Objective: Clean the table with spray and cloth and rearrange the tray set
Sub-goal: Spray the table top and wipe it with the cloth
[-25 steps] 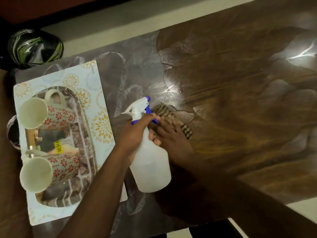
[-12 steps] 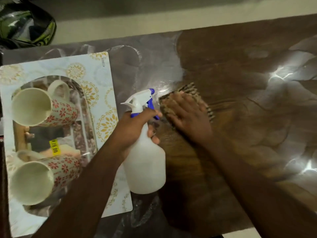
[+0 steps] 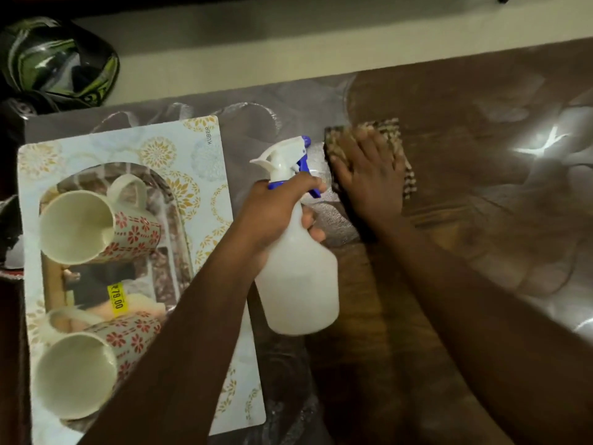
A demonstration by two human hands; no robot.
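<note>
My left hand (image 3: 276, 210) grips a white spray bottle (image 3: 296, 277) with a blue trigger around its neck, held just above the dark wooden table (image 3: 465, 220). My right hand (image 3: 369, 175) lies flat on a brown checked cloth (image 3: 390, 126), pressing it on the table just right of the nozzle. At the left lies a white floral tray (image 3: 199, 162) with a mirrored centre. Two cream mugs with red flowers stand on it, one at the back (image 3: 96, 226) and one at the front (image 3: 93, 364).
A black and green helmet (image 3: 57, 59) sits beyond the table's far left corner. A pale floor strip (image 3: 288, 49) runs along the table's far edge. Bright light glints on the wet tabletop at the right (image 3: 539, 146).
My right hand has slid the cloth away from me toward the table's far edge. The spray bottle has stayed in my left hand, about where it was.
</note>
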